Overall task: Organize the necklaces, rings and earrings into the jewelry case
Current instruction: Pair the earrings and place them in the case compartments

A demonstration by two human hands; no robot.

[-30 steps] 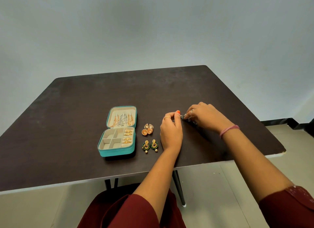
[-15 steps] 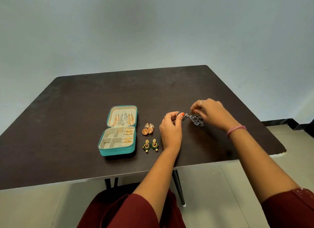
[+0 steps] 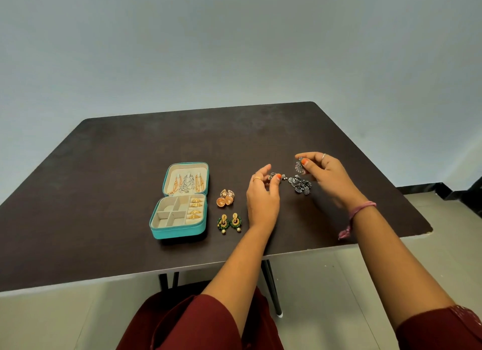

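the left hand (image 3: 262, 201) pinches a small silver piece (image 3: 273, 177); the right hand (image 3: 326, 176) pinches a dark silver earring (image 3: 299, 166) above another dark silver cluster (image 3: 300, 186) lying on the table (image 3: 104, 167). the open teal jewelry case (image 3: 180, 201) sits left, 2 gold earring pairs (image 3: 227, 208) just beside it. bare tabletop spreads behind, toward the far edge.

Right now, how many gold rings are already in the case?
4, stacked in the right-hand column of the jewelry case: ring one, two, three, four. None seems hidden.
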